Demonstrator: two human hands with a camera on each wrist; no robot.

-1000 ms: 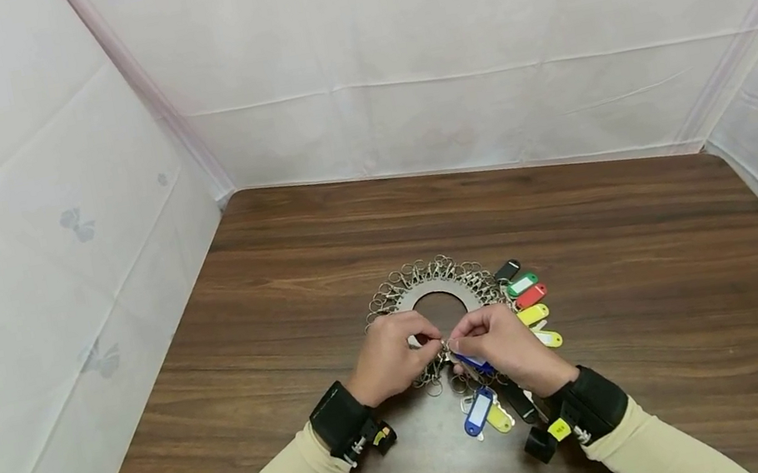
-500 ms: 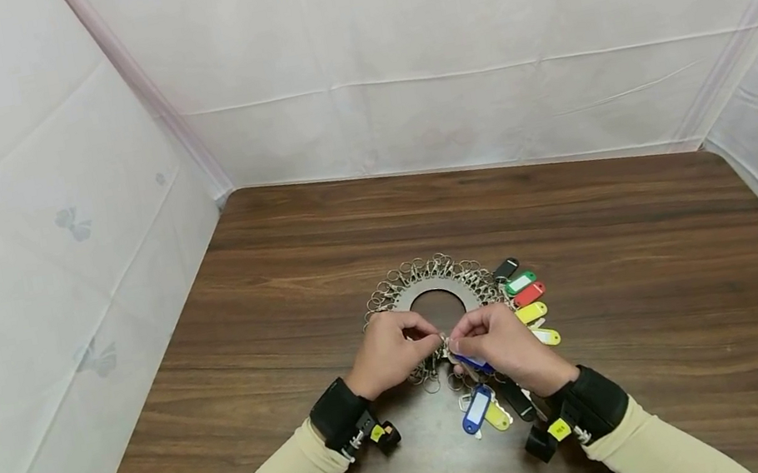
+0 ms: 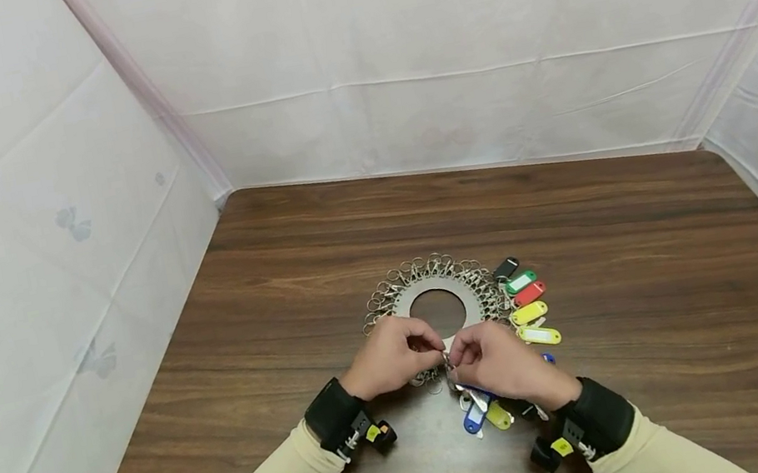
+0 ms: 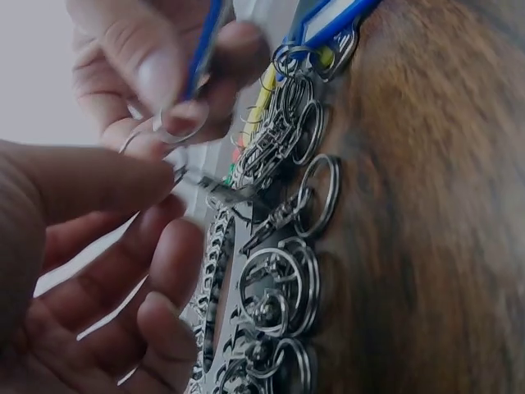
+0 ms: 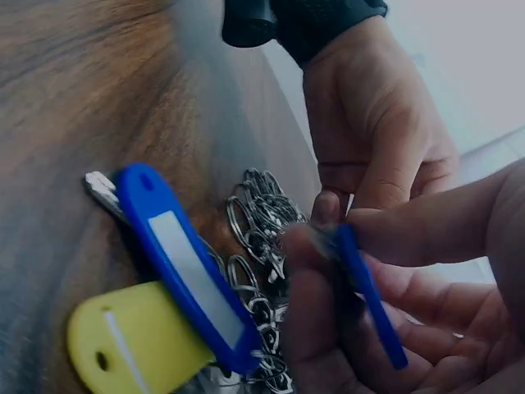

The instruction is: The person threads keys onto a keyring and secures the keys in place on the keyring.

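1. Head view: on the brown bench lies a flat metal disc ringed with clips and split rings. Both hands meet at its near edge. The left hand pinches a clip at the rim, and the right hand pinches a blue key tag that is mostly hidden beneath it. Coloured tags fan out to the right; a second blue tag and a yellow tag lie just nearer the person.

2. Left wrist view: the left fingers clasp a small silver clip, with the tag's split ring just above it in the right fingers. The step likely goes best if the clip is kept steady and the ring is brought squarely to its opening.

3. Right wrist view: thumb and forefinger squeeze the blue key tag on edge. A firm grip near the ring end should stop it twisting.
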